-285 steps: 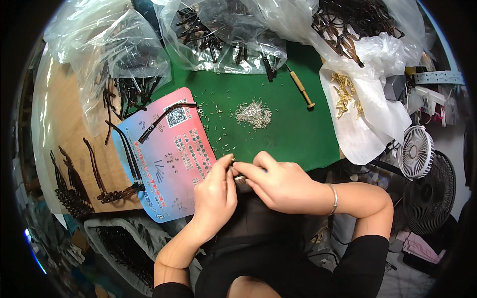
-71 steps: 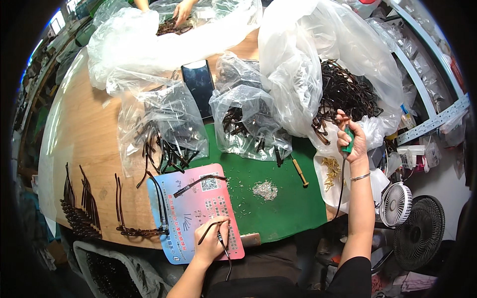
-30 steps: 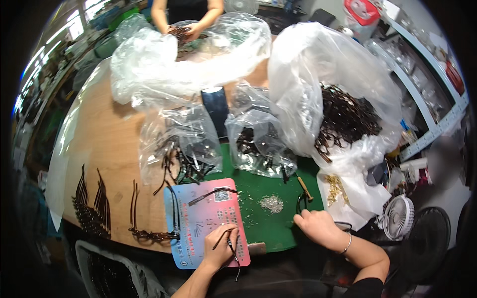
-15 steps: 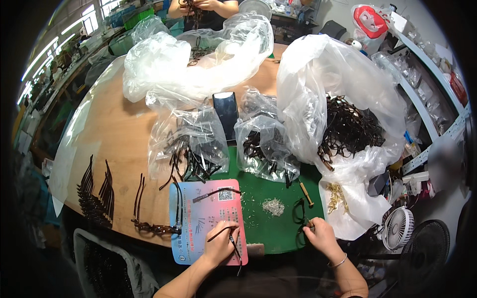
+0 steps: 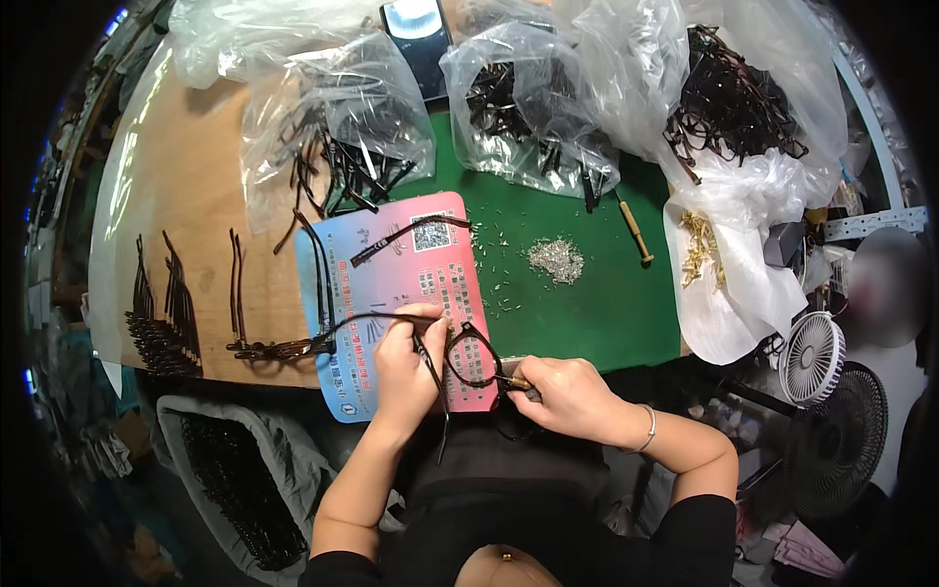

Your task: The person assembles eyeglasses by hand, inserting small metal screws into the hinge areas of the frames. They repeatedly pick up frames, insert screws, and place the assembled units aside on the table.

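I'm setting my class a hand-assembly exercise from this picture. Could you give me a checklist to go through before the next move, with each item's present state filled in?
1. Left hand has a grip on the two dark temples: ok.
2. Spectacle front lies close to the right hand: ok.
3. Brass-coloured piece at the right fingertips identified: cannot tell, partly covered.
4. Either held temple joined to the front: cannot tell, fingers hide the ends.
5. Small silver metal pieces all gathered in one heap: not ok, strays lie to its left.
6. Brass-handled screwdriver on the green mat: ok.
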The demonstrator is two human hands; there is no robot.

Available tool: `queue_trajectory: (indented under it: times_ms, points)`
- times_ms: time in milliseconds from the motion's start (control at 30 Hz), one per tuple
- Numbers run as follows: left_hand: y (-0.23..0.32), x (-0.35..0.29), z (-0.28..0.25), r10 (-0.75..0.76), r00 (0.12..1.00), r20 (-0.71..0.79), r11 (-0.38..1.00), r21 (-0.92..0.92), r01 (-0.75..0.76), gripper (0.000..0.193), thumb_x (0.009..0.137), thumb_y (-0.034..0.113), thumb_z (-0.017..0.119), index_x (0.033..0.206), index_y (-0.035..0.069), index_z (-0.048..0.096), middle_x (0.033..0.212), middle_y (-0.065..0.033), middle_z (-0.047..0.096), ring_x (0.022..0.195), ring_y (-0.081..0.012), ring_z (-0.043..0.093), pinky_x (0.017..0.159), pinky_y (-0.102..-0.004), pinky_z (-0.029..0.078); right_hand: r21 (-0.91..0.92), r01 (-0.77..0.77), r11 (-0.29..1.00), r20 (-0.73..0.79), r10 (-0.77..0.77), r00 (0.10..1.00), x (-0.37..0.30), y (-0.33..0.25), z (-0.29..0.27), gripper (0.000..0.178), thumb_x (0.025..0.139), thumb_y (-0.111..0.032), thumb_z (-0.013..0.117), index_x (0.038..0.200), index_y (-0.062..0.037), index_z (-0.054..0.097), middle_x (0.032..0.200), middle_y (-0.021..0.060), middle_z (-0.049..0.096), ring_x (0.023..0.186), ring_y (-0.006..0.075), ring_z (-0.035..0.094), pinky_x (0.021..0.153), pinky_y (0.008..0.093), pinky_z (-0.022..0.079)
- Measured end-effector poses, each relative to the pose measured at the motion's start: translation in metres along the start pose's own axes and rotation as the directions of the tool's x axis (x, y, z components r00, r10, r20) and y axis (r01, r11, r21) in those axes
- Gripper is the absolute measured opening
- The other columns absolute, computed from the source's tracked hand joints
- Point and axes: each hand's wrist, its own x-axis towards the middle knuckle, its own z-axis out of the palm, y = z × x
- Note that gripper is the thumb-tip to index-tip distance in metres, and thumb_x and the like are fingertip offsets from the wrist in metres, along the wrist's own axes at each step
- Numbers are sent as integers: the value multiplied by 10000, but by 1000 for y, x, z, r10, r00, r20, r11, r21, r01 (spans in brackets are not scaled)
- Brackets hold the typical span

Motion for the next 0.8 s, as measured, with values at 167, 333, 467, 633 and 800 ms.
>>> queue_trajectory:
  times_ms: [167,333,467,633,800]
  points:
    - [15,-1,13,-305,947,97,933,-171,318,110,921,84,545,988,-3,550,797,-45,571,553,-69,559,503,-214,494,32,-63,998,67,61,996,6,-2,-5,185,772,-150,663,811,-24,533,690,124,613,588,296,610,528,375,493]
    - [10,-5,17,-218,974,62,949,-220,227,84,910,55,557,972,0,570,794,-37,584,576,-74,584,518,-203,494,60,-50,997,93,44,995,5,-1,-4,213,781,-168,631,844,-7,507,713,158,624,612,323,619,535,402,506]
    - [9,-2,17,-99,991,92,990,-89,107,88,910,57,566,981,6,577,817,-40,607,585,-53,578,504,-186,476,79,-56,995,108,47,993,5,-2,-7,207,783,-163,630,848,-11,506,727,149,625,632,322,620,540,403,505]
    - [4,0,16,114,987,117,985,118,-128,65,891,-15,548,954,-17,565,782,-56,581,548,-78,553,509,-208,475,93,-15,996,69,9,998,4,0,-7,201,783,-165,629,851,-20,508,728,139,622,651,324,619,547,408,500]
    - [1,1,19,265,956,126,913,285,-291,257,765,-186,467,950,-38,565,803,-104,590,540,-137,563,527,-253,483,154,-74,985,172,47,984,3,2,-15,256,809,-223,628,901,-16,510,777,161,622,707,337,620,606,415,500]
